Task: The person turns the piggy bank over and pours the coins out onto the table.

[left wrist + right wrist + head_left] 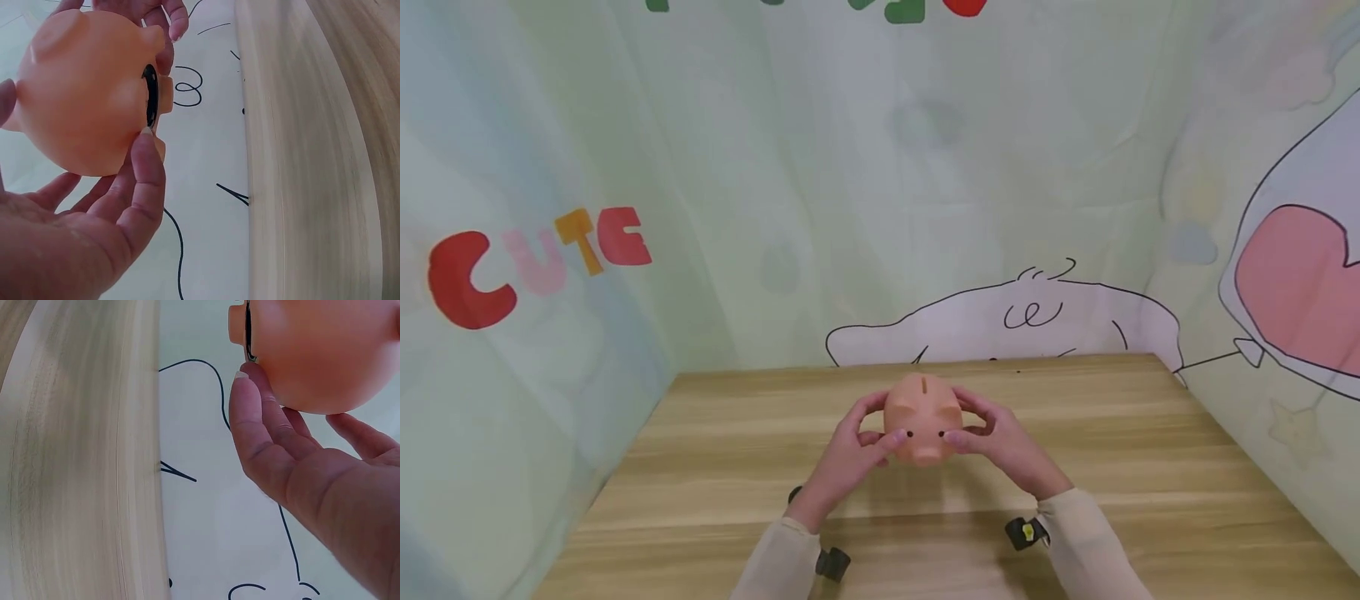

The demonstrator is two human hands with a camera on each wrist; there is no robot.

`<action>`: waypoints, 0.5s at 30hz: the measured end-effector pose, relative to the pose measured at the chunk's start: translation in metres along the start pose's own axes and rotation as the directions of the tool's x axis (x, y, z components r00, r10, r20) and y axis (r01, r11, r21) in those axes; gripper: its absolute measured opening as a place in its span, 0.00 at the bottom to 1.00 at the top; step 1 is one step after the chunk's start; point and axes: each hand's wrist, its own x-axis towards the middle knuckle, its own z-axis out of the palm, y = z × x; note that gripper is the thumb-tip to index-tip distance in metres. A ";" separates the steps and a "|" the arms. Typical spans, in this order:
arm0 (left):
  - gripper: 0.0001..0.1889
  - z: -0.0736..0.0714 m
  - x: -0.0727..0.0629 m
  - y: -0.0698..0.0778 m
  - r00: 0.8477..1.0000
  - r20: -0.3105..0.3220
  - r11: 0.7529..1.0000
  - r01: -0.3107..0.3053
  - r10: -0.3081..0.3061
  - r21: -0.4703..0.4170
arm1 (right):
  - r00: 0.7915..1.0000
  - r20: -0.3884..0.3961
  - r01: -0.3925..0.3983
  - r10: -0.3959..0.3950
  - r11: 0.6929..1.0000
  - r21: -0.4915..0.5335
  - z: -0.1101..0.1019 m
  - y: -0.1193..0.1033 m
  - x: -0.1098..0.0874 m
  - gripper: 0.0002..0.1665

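A pink piggy bank (922, 408) is held up off the wooden table, its snout toward me and its coin slot on top. My left hand (852, 446) grips its left side, the thumb on the face beside one eye. On the other side my right hand (1000, 437) holds it the same way, thumb near the other eye. In the left wrist view, a fingertip of the left hand touches a black part (150, 97) on the underside of the bank. Right-hand fingers (247, 412) support its lower edge in the right wrist view.
The wood-grain table (715, 475) lies beneath both hands. A printed fabric curtain (775, 167) with letters and cartoon drawings stands behind it and along both sides. Black wrist cameras (1025, 532) are strapped at the sleeves.
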 end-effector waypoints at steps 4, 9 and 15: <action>0.35 -0.001 0.001 -0.001 1.000 0.001 1.000 0.001 -0.001 -0.003 | 1.000 -0.002 -0.010 0.009 1.000 -0.015 -0.001 0.001 0.001 0.46; 0.37 -0.004 0.003 -0.002 1.000 0.016 1.000 -0.019 0.020 -0.013 | 1.000 0.007 0.019 -0.019 1.000 -0.006 -0.002 0.002 0.003 0.49; 0.41 -0.006 0.005 -0.011 0.999 0.028 0.999 -0.034 0.035 -0.027 | 0.998 0.029 0.062 -0.064 0.996 0.061 0.000 0.008 0.002 0.53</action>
